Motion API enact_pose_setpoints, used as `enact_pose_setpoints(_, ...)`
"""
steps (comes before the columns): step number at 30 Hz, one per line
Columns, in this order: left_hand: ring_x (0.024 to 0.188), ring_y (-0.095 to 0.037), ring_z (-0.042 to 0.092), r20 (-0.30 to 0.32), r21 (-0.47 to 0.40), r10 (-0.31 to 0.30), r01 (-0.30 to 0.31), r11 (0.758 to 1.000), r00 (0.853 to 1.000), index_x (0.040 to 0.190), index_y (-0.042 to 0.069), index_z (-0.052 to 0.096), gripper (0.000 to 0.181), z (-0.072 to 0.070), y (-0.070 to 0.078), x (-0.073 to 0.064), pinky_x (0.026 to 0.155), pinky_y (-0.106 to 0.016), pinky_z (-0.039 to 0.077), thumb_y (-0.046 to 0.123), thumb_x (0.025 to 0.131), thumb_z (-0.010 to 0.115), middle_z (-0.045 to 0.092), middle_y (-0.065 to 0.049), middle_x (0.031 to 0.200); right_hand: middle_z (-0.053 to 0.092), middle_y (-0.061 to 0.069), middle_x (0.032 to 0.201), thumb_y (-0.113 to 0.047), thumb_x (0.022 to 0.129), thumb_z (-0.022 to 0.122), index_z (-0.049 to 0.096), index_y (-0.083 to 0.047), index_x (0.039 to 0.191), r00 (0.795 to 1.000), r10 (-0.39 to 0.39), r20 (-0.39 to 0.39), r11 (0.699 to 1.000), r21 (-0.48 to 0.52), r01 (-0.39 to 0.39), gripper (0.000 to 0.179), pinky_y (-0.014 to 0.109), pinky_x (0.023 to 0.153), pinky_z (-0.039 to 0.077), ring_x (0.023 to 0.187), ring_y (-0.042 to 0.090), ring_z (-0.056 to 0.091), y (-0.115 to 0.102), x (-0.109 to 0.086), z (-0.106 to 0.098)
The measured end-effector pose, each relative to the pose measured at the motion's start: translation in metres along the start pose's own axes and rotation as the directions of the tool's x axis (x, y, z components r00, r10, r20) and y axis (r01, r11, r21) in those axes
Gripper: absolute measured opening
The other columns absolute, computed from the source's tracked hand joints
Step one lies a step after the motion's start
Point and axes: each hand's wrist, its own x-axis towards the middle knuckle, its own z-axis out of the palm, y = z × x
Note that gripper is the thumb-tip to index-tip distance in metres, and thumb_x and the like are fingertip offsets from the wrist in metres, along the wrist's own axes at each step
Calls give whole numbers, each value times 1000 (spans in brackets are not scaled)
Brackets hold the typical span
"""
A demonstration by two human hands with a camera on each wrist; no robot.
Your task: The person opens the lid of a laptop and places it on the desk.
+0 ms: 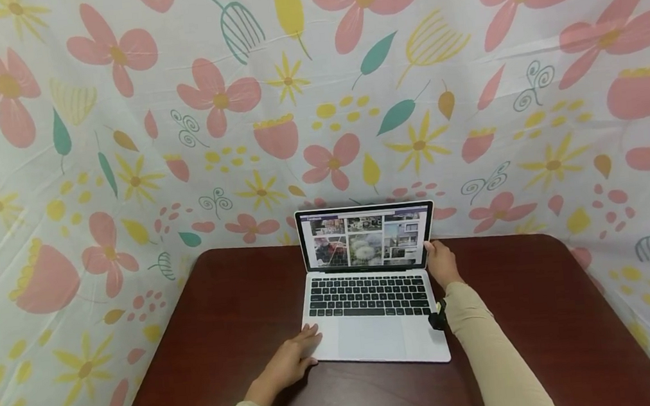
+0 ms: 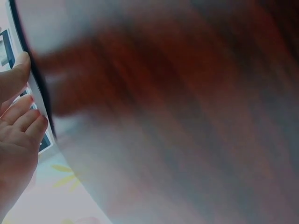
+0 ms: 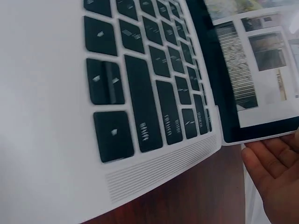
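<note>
A silver laptop (image 1: pixel 372 339) stands unfolded on the dark reddish-brown table, its lit screen (image 1: pixel 365 238) tilted back and filled with photo tiles. At the front left corner of the base, my left hand (image 1: pixel 292 355) rests its fingers on the palm rest, with the thumb by the front edge. My right hand (image 1: pixel 442 264) holds the screen's right edge. In the right wrist view, the fingers (image 3: pixel 266 158) of that hand reach behind the lid, and the black keys (image 3: pixel 114 135) show close up. The left wrist view has the left hand (image 2: pixel 18 135) against the laptop's edge.
The table (image 1: pixel 234 288) has rounded far corners. A patterned cloth (image 1: pixel 316 100) with pink flowers and yellow and green leaves hangs behind it and down both sides. A black strap device (image 1: pixel 438 317) sits at the right wrist, over the base's right edge.
</note>
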Motion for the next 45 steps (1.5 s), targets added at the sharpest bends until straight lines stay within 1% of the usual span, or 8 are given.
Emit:
enact_pose_setpoints(7,134,-32,41,-6,-3,8,-8,1000,1000,131,-1,58,50,0,2,1,104,-43,40,6,83,73,48,-14,143,57,34,101,-26,106,33,51,13,114,1000,-5,-17,1000,-17,4,44,57,80,44,94,49,56,4,-2,1)
enact_pose_setpoints(15,133,-32,42,-5,4,-4,4,1000,1000,129,-1,59,49,0,4,3,105,-44,39,6,83,73,49,-14,142,58,36,103,-26,105,36,53,13,113,997,4,-74,1000,-24,-6,43,59,83,44,97,52,56,9,2,4)
enact_pose_setpoints(21,132,-32,44,-10,25,-6,6,1000,1000,128,-1,61,48,2,5,4,104,-44,40,5,81,74,51,-15,140,58,36,107,-31,106,32,50,13,121,996,49,-69,998,-38,-52,50,59,84,44,99,52,55,15,7,8)
enact_pose_setpoints(26,130,-34,46,-33,33,-10,11,999,999,126,-2,62,48,2,7,3,102,-46,41,3,80,74,53,-17,138,58,34,105,-39,105,28,50,11,123,996,63,-56,997,-43,-66,57,58,78,46,95,50,57,23,16,16)
enact_pose_setpoints(28,130,-34,47,-39,40,-16,17,999,999,126,-2,62,48,2,8,4,101,-46,42,3,79,74,53,-17,137,59,33,103,-39,105,28,50,11,122,996,72,-49,996,-45,-74,57,56,75,47,93,48,58,21,18,16)
enact_pose_setpoints(31,130,-34,46,-42,42,-33,35,998,999,126,-2,62,49,2,9,4,102,-46,41,2,79,74,53,-17,138,58,34,104,-35,106,29,51,10,120,995,81,-49,995,-52,-84,53,56,75,46,94,49,57,14,19,16)
enact_pose_setpoints(35,130,-32,46,-32,43,-63,65,997,997,126,-1,62,49,2,8,4,103,-45,40,3,79,75,52,-16,138,58,35,108,-34,106,30,52,11,120,994,80,-69,994,-70,-85,52,58,80,46,98,50,57,10,21,19)
enact_pose_setpoints(45,129,-34,47,-31,38,-39,40,998,999,125,-2,62,49,3,8,3,102,-46,41,2,78,75,53,-17,137,58,34,114,-30,106,34,54,9,125,988,114,-103,989,-84,-123,48,58,84,46,102,49,57,9,23,20)
